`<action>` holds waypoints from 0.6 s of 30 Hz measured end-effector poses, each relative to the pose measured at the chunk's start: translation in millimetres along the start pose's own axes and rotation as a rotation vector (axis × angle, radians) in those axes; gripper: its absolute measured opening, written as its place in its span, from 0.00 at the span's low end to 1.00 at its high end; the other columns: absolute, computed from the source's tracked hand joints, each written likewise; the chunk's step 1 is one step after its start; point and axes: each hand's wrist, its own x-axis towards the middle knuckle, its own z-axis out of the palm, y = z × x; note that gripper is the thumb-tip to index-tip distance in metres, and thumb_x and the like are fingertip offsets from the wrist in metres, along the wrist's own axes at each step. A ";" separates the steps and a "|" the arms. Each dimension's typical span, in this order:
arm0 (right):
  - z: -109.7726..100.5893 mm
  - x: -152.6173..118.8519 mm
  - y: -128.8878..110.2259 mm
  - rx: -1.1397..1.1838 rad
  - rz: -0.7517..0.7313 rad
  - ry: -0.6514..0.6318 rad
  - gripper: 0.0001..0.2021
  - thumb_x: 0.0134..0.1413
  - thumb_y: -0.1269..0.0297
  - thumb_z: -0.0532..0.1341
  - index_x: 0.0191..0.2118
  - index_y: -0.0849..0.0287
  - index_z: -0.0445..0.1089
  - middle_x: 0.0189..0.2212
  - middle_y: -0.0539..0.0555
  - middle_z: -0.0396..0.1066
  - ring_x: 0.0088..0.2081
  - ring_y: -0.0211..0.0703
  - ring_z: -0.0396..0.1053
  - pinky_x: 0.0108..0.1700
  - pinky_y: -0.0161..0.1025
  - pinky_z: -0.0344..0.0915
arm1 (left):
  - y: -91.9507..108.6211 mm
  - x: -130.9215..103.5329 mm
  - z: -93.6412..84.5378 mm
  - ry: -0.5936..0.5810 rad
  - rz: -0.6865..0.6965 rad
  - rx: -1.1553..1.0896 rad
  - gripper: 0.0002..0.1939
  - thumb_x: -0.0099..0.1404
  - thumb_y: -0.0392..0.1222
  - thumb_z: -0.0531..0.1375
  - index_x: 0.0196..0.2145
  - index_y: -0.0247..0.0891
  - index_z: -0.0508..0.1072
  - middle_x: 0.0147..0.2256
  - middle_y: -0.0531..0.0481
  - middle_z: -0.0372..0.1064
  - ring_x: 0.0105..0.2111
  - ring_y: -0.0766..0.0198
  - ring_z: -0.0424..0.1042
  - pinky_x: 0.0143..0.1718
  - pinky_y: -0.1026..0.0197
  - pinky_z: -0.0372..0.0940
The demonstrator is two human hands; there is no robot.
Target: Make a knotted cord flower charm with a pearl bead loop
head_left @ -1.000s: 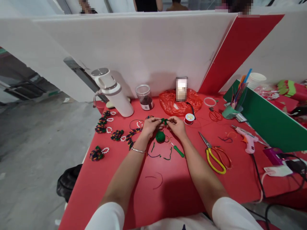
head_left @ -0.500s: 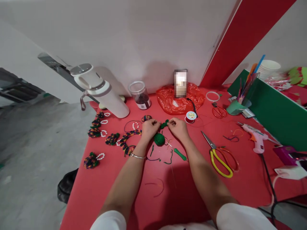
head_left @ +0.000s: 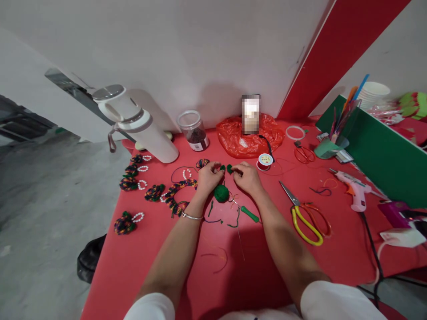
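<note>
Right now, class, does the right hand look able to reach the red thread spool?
Probably yes: the spool sits beside the right hand, nothing visible between, though it holds green yarn.

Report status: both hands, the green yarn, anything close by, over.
Left hand and right hand close together, fingertips pinched on small green yarn pieces. Green yarn ball just nearer the body. Green-handled tool beside it.

Single view, head-worn cam, sits above near edge of red flat-topped counter [head_left: 267, 275], facing forward and steeply down. Close enough that both bare forearms run in from near side. Takes in most of countertop, white upright partition [head_left: 200, 58] at far side, grey concrete floor [head_left: 60, 186] left.
</note>
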 end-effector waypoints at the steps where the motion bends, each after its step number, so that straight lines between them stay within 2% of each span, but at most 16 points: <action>1: -0.2 0.5 -0.2 0.014 0.006 0.017 0.13 0.54 0.73 0.59 0.42 0.57 0.79 0.38 0.56 0.76 0.36 0.44 0.73 0.43 0.38 0.69 | -0.6 0.0 0.3 0.007 0.009 -0.036 0.14 0.55 0.40 0.64 0.41 0.36 0.79 0.19 0.57 0.64 0.21 0.66 0.63 0.25 0.64 0.58; 3: 0.3 1.9 -0.5 0.026 0.032 0.050 0.15 0.57 0.73 0.58 0.47 0.57 0.78 0.41 0.57 0.77 0.38 0.44 0.74 0.44 0.39 0.69 | -0.9 -0.2 -0.2 0.017 0.058 -0.079 0.14 0.57 0.41 0.62 0.41 0.37 0.80 0.20 0.56 0.66 0.21 0.66 0.63 0.27 0.63 0.60; 6: 3.9 4.1 -1.3 -0.044 0.078 0.062 0.14 0.62 0.66 0.59 0.51 0.57 0.76 0.41 0.58 0.78 0.41 0.47 0.74 0.44 0.41 0.68 | 0.3 -0.8 -2.4 -0.008 0.206 -0.023 0.07 0.58 0.40 0.62 0.33 0.40 0.81 0.27 0.51 0.72 0.28 0.63 0.68 0.33 0.61 0.64; 9: 9.1 5.8 -3.4 -0.168 0.108 0.044 0.12 0.61 0.58 0.62 0.46 0.55 0.78 0.38 0.58 0.78 0.40 0.49 0.74 0.41 0.41 0.67 | 0.4 -0.7 -3.9 -0.073 0.289 0.080 0.05 0.58 0.39 0.64 0.30 0.41 0.82 0.28 0.49 0.73 0.31 0.60 0.70 0.37 0.59 0.65; 12: 12.3 7.3 -5.1 -0.221 0.136 0.049 0.08 0.60 0.59 0.63 0.37 0.55 0.79 0.34 0.57 0.78 0.37 0.48 0.74 0.38 0.40 0.65 | -1.5 -0.2 -3.1 -0.113 0.295 0.166 0.05 0.58 0.39 0.65 0.32 0.42 0.83 0.29 0.48 0.72 0.32 0.60 0.71 0.36 0.59 0.65; 14: 12.7 8.3 -4.6 -0.178 0.170 0.080 0.08 0.60 0.60 0.63 0.32 0.55 0.78 0.31 0.56 0.78 0.34 0.47 0.74 0.37 0.39 0.64 | -2.6 -0.3 -1.5 -0.119 0.300 0.226 0.06 0.59 0.41 0.65 0.34 0.43 0.83 0.31 0.48 0.73 0.33 0.59 0.72 0.36 0.59 0.64; 18: 11.6 10.0 0.1 0.008 0.222 0.155 0.09 0.59 0.59 0.62 0.32 0.55 0.76 0.28 0.53 0.79 0.31 0.45 0.74 0.36 0.38 0.64 | -1.8 -0.9 2.1 -0.119 0.317 0.340 0.06 0.61 0.43 0.66 0.36 0.45 0.83 0.34 0.47 0.75 0.37 0.57 0.73 0.37 0.59 0.64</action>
